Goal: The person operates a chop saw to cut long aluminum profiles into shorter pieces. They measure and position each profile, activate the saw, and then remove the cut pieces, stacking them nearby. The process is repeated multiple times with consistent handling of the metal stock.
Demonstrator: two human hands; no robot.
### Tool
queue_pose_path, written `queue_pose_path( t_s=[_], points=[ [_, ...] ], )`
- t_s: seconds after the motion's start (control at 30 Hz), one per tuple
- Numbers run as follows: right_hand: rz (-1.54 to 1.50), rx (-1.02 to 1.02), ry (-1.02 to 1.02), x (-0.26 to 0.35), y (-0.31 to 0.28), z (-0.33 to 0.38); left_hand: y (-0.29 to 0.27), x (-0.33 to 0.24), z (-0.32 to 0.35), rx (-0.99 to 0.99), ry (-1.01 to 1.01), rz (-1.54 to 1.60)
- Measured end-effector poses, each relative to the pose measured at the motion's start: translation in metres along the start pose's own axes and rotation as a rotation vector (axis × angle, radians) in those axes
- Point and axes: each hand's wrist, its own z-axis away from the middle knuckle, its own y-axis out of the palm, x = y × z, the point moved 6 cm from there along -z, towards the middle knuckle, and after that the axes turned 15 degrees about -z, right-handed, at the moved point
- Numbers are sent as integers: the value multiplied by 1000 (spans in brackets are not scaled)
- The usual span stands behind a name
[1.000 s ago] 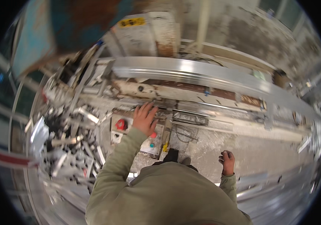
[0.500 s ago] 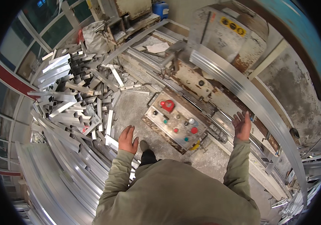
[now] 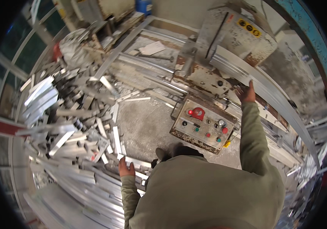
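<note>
The right hand point(image 3: 246, 92) reaches up to the long silver aluminium profile point(image 3: 263, 89) lying along the rusty grey cutting machine point(image 3: 209, 76); its fingers rest on the profile's near edge, but whether they close around it cannot be told from this angle. The left hand point(image 3: 125, 168) hangs low with fingers loosely spread, gripping nothing, just above the stack of long aluminium bars point(image 3: 91, 191) at the person's left side.

To handle the profile well, the right hand likely needs a firm flat grip on its face, keeping fingers off the cut ends, which probably carry sharp burrs. The profile is long, so it will swing wide if lifted from one point; a second hand would steady it.

The square metal control panel with a red mushroom button point(image 3: 203, 124) sits between the two arms, close to the right sleeve, so the elbow should stay clear of its buttons. A heap of short aluminium offcuts point(image 3: 68, 110) crowds the left, leaving only a narrow patch of bare concrete floor point(image 3: 144, 126) ahead for moving.
</note>
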Motion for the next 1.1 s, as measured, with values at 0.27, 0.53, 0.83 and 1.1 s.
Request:
queue_pose_path(
  t_s=[0.27, 0.53, 0.83, 1.1],
  points=[
    [-117, 178, -142, -16, 62, -53, -24, 81, -119, 201, -81, 37],
    [-385, -237, -198, -46, 70, -115, -65, 140, -363, 92, -17, 63],
    [-289, -287, -296, -29, 78, -128, 47, 198, -439, 549, -91, -120],
    [-313, -173, -313, -68, 144, -140, 46, 184, -474, 882, -258, -65]
  ],
)
